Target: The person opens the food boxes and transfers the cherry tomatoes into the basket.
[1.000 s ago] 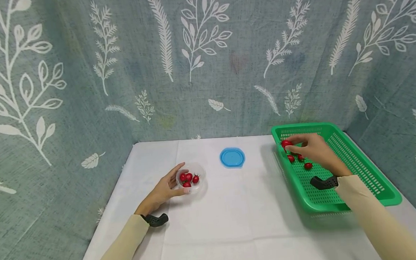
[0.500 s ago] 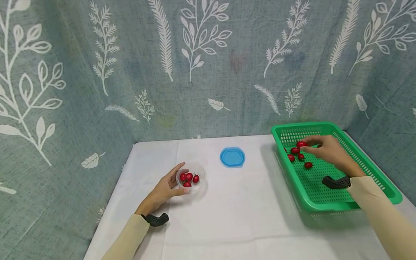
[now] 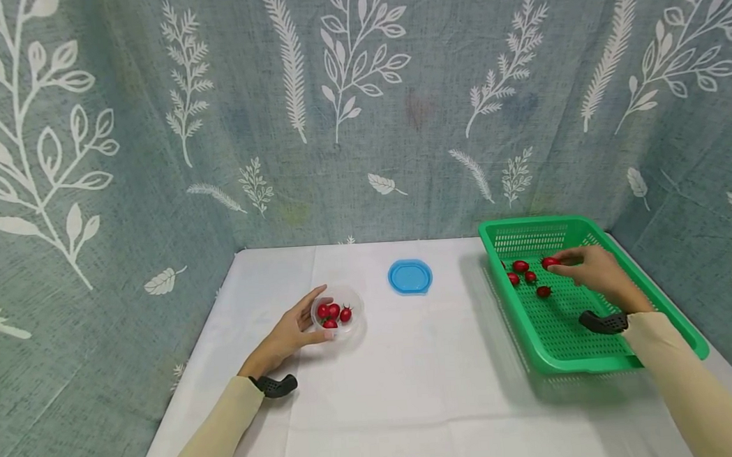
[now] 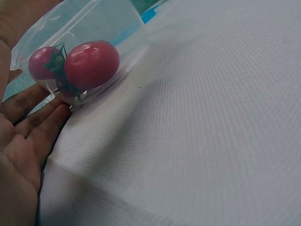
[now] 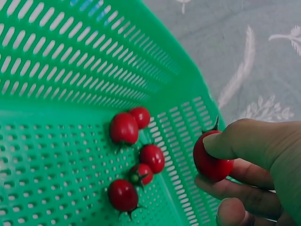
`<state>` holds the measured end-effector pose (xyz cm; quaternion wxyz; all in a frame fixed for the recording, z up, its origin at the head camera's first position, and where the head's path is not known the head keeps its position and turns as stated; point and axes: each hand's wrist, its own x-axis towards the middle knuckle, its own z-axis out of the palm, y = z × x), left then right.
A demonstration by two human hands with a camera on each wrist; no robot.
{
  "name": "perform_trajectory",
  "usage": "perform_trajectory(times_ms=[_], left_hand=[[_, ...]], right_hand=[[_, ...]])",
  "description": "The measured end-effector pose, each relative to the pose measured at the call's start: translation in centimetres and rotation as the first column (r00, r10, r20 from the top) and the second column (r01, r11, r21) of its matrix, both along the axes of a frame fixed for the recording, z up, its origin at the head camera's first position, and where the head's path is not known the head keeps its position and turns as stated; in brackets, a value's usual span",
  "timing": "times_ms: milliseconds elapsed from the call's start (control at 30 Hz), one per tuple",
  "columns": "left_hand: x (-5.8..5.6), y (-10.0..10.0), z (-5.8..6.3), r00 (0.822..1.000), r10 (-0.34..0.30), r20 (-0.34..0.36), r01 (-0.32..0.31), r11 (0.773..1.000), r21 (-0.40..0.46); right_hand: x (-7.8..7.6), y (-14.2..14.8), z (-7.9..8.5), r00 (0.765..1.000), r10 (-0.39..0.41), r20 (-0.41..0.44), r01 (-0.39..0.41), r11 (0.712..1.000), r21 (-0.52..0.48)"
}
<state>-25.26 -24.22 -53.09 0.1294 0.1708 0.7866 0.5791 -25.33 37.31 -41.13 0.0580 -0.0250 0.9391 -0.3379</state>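
My left hand [image 3: 293,331] is curled round the side of a clear plastic container [image 3: 355,320], its thumb at the near side and its fingers behind. Several cherry tomatoes lie inside; one plump red cherry tomato [image 4: 92,65] shows through the wall in the left wrist view. Over at the green basket, my right hand [image 3: 600,276] pinches another cherry tomato [image 5: 211,162] between thumb and fingers, its green stem pointing up. That tomato is raised above the basket floor. Below and left of it, several loose cherry tomatoes [image 5: 123,195] rest in the basket's corner.
The green perforated basket [image 3: 601,364] stands at the right of the white-covered table [image 3: 400,380]. A blue lid [image 3: 409,277] lies flat between basket and container. Leaf-patterned grey-green cloth [image 3: 362,173] hangs behind the table and along both sides.
From near the basket's left rim, my right hand has carried the pinched tomato rightward and slightly toward me, uncovering the tomatoes in the basket. My left hand and the container stay put.
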Motion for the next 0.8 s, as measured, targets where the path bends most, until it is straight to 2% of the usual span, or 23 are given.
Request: perform_trajectory(times_ms=[433,633,800], left_hand=[[-0.1,0.1,0.0,1.0,0.017,-0.017,-0.017,1.0,-0.02],[-0.1,0.1,0.1,1.0,0.017,-0.014,-0.017,1.0,-0.025],[-0.1,0.2,0.1,1.0,0.017,-0.021,-0.018,0.999,-0.032]], right_hand=[[-0.6,1.4,-1.2,0.997,-0.05,0.05,0.049,0.999,0.02],[-0.7,1.5,-1.8,0.997,-0.068,0.038,0.067,0.997,0.038],[-0.4,1.3,-2.0,0.997,-0.072,-0.005,0.072,0.996,0.047]])
